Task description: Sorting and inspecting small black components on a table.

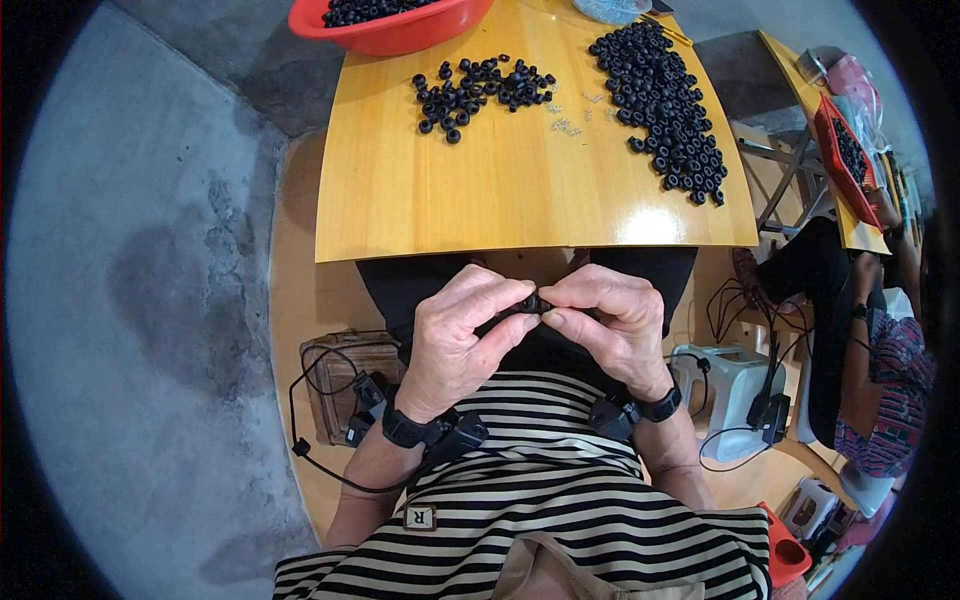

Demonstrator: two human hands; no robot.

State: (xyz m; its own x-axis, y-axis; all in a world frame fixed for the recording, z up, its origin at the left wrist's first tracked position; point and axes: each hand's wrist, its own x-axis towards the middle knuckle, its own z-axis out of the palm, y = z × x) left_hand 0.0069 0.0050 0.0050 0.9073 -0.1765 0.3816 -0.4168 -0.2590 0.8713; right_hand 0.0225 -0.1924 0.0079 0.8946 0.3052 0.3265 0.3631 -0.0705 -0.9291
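Nearest the camera, a black-and-white striped top (560, 510) fills the lower edge, and black wrist bands are seen on both forearms. Just above it, the two hands are brought together in front of the body, below the near edge of the desk (520, 190). The left hand (460, 340) is curled, its thumb and forefinger closed on a small black ring (531, 303). The right hand (610, 325) meets it from the other side, its fingers (565, 318) likewise pinched shut on the same piece. The ring is thus held between both sets of fingertips, dead centre, neither hand nearer than the other. Most of it is hidden by the fingers, so its axis cannot be told for certain.

Farther out, on the yellow wooden desk, a small scatter of black rings (480, 90) lies ahead and slightly left of the hands. A much larger heap of black rings (665, 110) is spread to the right of it. A few tiny pale bits (565, 125) are seen between the two.

At the far edge, a red bowl (400, 35) holding more black rings is set. Off to the right, another person is seated at a separate desk.
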